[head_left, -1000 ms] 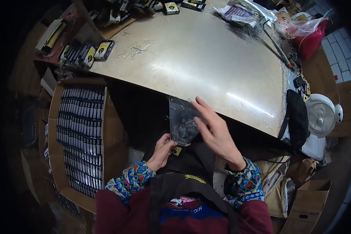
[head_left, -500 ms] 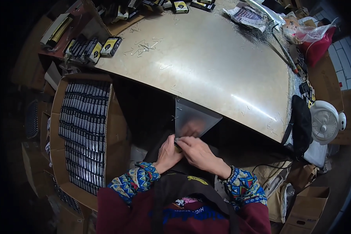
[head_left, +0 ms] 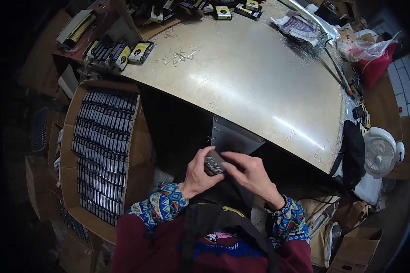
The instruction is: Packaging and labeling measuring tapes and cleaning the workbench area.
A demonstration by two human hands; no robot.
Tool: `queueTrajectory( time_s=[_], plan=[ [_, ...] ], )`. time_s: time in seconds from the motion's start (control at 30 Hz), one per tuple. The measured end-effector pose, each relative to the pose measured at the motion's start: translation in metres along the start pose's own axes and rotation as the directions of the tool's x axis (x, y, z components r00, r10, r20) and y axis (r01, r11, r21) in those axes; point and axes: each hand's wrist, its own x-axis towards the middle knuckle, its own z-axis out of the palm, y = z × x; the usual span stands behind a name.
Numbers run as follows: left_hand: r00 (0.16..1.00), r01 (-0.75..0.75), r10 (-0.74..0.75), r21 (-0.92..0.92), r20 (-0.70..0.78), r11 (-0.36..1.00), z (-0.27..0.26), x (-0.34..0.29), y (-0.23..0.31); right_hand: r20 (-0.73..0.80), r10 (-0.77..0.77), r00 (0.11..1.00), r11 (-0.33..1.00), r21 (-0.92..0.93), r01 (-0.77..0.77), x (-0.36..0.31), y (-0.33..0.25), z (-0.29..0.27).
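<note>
My left hand [head_left: 197, 176] is closed around a small dark box [head_left: 212, 166], held above my lap just off the table's front edge. The box's end facing me is open and shows a bundle of thin silvery wire pieces. At its right side, my right hand [head_left: 254, 178] has its thumb and fingertips on the box by a brownish flap. Behind both hands, a grey metal panel [head_left: 234, 135] hangs below the tabletop. Bent wire hooks [head_left: 180, 55] lie scattered in a loose heap on the metal-topped table [head_left: 255, 82].
An open carton [head_left: 68, 182] at my left holds rows of packed small boxes. Yellow-and-black boxes [head_left: 141, 52] stand on the table's far left. At the right are a white fan [head_left: 379, 152], a black cloth item [head_left: 352, 154] and a red bag [head_left: 373, 66]. An open carton [head_left: 357, 248] sits lower right.
The box has been turned so its open, wire-filled end shows. My right hand has shifted right, from over the box to its side. The whole view has shifted slightly.
</note>
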Motion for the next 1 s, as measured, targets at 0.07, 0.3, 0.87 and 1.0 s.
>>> queueTrajectory(
  time_s=[0.07, 0.3, 0.87, 1.0],
  plan=[
    [0.981, -0.187, 0.191, 0.114, -0.025, 0.976, 0.008, 0.018, 0.008, -0.141, -0.255, 0.957, 0.901, -0.395, 0.182, 0.009, 0.022, 0.001],
    [0.996, -0.085, 0.085, 0.063, 0.005, 0.994, 0.000, 0.034, 0.023, -0.151, 0.020, 0.988, 0.995, -0.091, -0.034, 0.021, 0.005, -0.020],
    [0.994, -0.097, 0.100, 0.069, -0.039, 0.993, -0.001, 0.049, 0.035, -0.134, -0.236, 0.962, 0.967, -0.127, 0.220, 0.033, -0.007, -0.016],
    [0.985, -0.155, 0.159, 0.068, -0.060, 0.986, 0.000, 0.052, 0.034, -0.293, -0.200, 0.935, 0.979, -0.026, 0.201, 0.025, -0.007, -0.022]
  ],
)
